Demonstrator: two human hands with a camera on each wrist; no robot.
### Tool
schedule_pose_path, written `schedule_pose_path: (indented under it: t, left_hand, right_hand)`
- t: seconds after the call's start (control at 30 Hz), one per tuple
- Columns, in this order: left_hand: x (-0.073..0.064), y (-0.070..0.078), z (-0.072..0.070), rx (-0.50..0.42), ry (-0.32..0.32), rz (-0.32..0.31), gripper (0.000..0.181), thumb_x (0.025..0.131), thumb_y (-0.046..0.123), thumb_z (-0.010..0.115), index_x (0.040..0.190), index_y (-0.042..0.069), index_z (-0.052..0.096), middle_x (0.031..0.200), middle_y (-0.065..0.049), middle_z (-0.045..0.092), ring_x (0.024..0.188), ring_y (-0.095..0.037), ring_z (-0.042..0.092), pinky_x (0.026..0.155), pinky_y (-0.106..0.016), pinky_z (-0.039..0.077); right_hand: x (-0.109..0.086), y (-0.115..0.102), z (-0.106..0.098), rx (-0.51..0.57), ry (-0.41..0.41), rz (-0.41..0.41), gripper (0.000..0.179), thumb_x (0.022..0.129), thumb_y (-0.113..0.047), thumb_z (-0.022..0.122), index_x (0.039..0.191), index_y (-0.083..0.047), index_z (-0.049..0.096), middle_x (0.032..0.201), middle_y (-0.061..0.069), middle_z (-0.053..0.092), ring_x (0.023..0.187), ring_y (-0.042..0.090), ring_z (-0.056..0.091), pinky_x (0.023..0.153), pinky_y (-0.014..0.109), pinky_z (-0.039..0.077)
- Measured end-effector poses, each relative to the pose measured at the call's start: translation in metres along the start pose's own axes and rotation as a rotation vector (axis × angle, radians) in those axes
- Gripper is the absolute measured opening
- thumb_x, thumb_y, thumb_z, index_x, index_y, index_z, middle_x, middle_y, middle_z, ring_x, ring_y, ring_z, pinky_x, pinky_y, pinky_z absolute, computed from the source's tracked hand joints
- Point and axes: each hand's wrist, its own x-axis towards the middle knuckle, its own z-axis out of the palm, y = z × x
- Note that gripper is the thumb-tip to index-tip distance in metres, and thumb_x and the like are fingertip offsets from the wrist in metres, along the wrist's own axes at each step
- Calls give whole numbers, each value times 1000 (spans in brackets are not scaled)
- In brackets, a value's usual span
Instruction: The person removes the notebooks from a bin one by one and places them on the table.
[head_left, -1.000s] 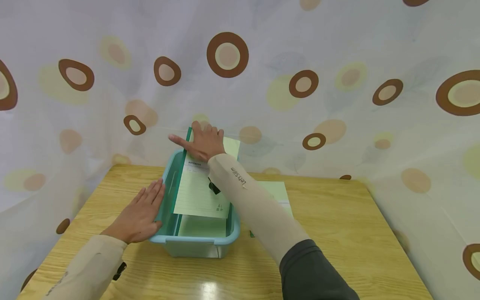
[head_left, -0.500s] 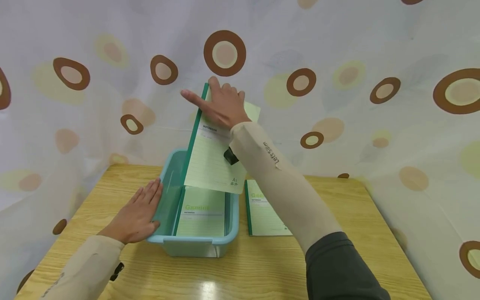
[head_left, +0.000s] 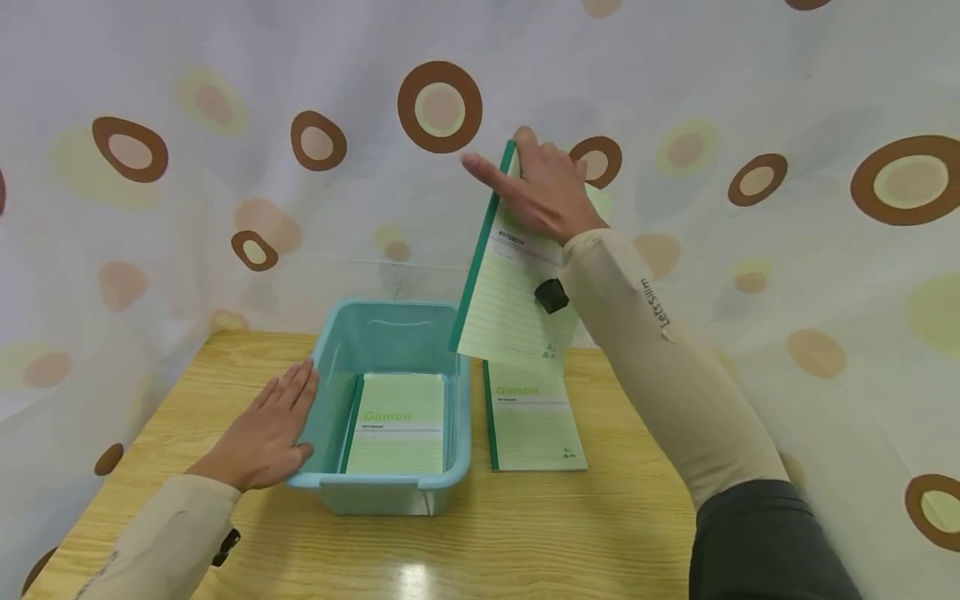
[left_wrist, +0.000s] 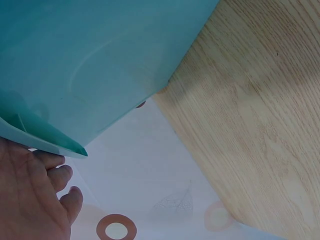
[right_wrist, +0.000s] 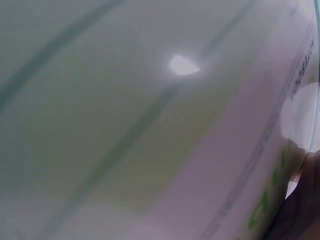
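My right hand (head_left: 551, 190) grips the top edge of a pale green notebook (head_left: 506, 292) with a dark green spine. That notebook hangs tilted in the air, its lower end over the top of a second notebook (head_left: 532, 433) lying on the table. In the right wrist view the held notebook's lined cover (right_wrist: 125, 115) fills nearly everything. Straight-fingered, my left hand (head_left: 258, 433) rests against the left rim of a light blue plastic bin (head_left: 375, 482). Another matching notebook (head_left: 401, 446) lies flat inside the bin. From the left wrist, the bin's outer wall (left_wrist: 125, 55) shows beside the fingers.
Below everything is a wooden table (head_left: 585, 550), its surface stretching right of the notebooks and in front of the bin. A white curtain (head_left: 525, 50) with brown ring patterns stands behind and at both sides.
My right hand has lifted the notebook up out of the bin and carried it rightward, uncovering the notebook inside. The left hand stays at the bin's rim.
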Motion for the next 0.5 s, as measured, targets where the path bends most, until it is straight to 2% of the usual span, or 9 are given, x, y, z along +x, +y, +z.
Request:
schedule_pose_path:
  t: [0.27,0.5]
  left_hand:
    - [0,-1,1,0,-7,-2,77,85,16,54,145,-17,19,155,-31,13,142,-46,13,113,-59,14]
    - [0,-1,1,6,-12,-3,77,85,16,54,145,-17,19,155,-31,13,142,-46,13,112,-59,14]
  right_hand:
    - [-18,69,9,-20,-21,7,79,84,-76,39,110,-1,40,81,11,34,82,30,43,85,52,22]
    - [-40,134,30,-75,-98,36,73,85,-76,39,98,-4,37,79,11,33,76,31,39,76,47,20]
